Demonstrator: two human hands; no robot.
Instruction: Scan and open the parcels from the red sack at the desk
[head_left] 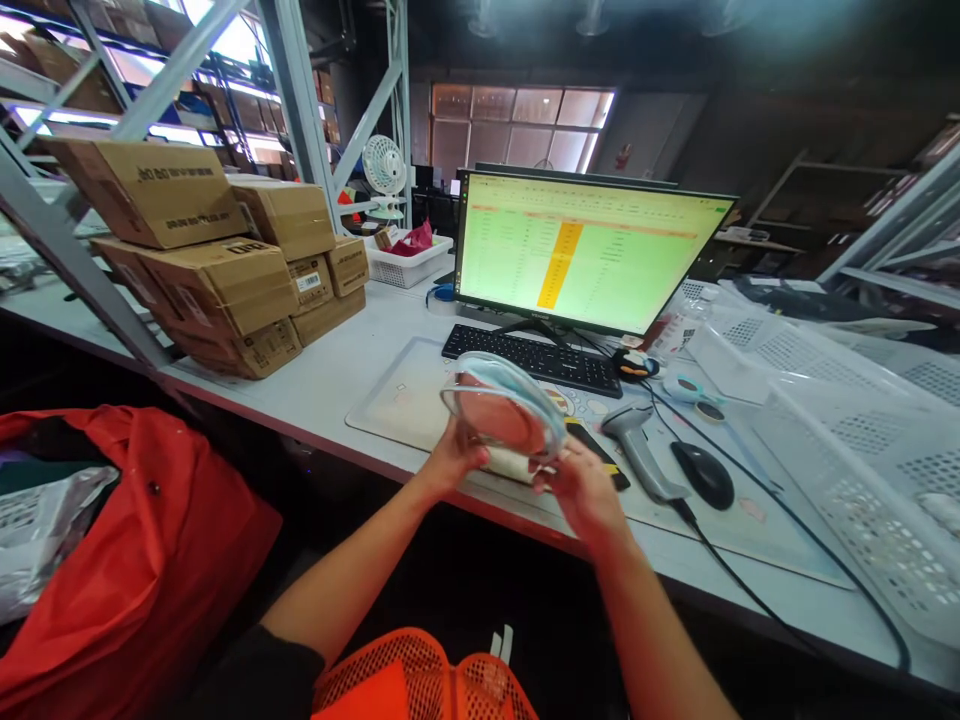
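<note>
My left hand (455, 457) and my right hand (581, 492) together hold a round, clear plastic-wrapped item (501, 403) with a pale blue rim and a pinkish inside, tilted above the desk's front edge. Both hands have their fingers closed on its lower edge. Under it lies a small white roll (511, 464), partly hidden. A grey barcode scanner (640, 447) lies just right of my right hand, its cable trailing along the desk. A black mouse (703, 473) sits beyond it.
A monitor (585, 250) with a green spreadsheet and a black keyboard (534, 358) stand behind the hands. Stacked cardboard boxes (217, 260) sit at the left, white perforated baskets (855, 420) at the right, a red bag (142, 560) and an orange mesh basket (427, 680) below.
</note>
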